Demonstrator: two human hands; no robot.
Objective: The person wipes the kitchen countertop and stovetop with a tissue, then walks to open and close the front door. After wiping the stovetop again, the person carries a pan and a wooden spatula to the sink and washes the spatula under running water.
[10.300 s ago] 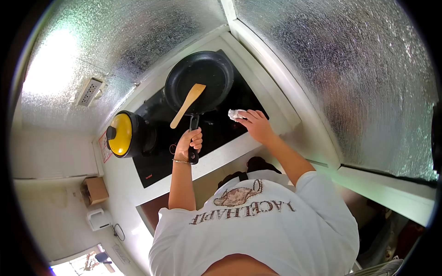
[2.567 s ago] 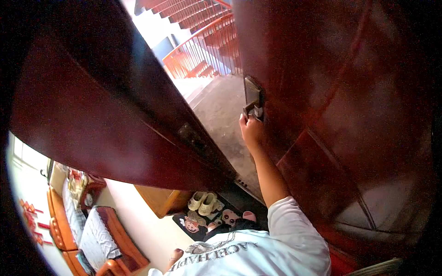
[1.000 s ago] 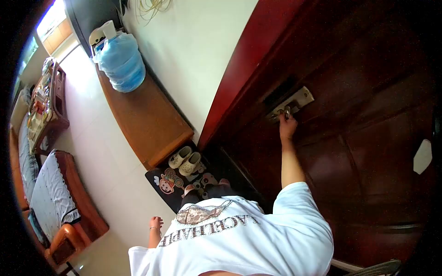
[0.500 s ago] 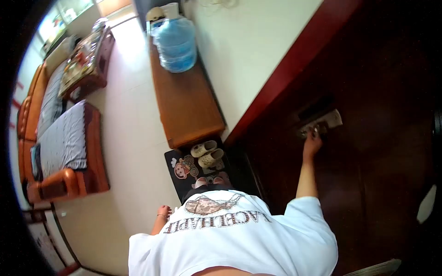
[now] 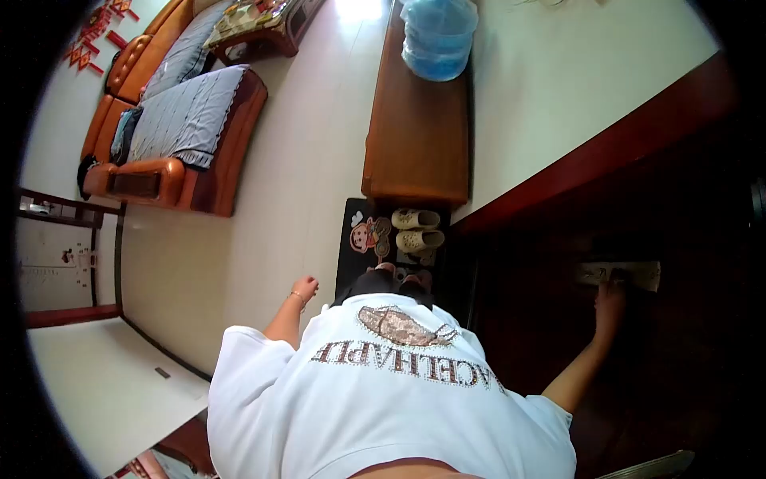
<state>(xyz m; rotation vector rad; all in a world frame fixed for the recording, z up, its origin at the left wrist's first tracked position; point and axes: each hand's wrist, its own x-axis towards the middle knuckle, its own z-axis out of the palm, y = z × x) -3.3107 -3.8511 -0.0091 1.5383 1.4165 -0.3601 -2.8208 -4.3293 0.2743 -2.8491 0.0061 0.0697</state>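
Head view: your right hand (image 5: 610,303) is at the metal door-handle plate (image 5: 645,275), seemingly working it, next needing a steady wrist; too dim to tell if that grip is clamped; your left hand (image 5: 305,287) hangs loose, holding nothing visible

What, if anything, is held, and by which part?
The right grip is at the metal plate on the door; too dark to tell which part, if any, it holds. The left grip holds nothing visible.
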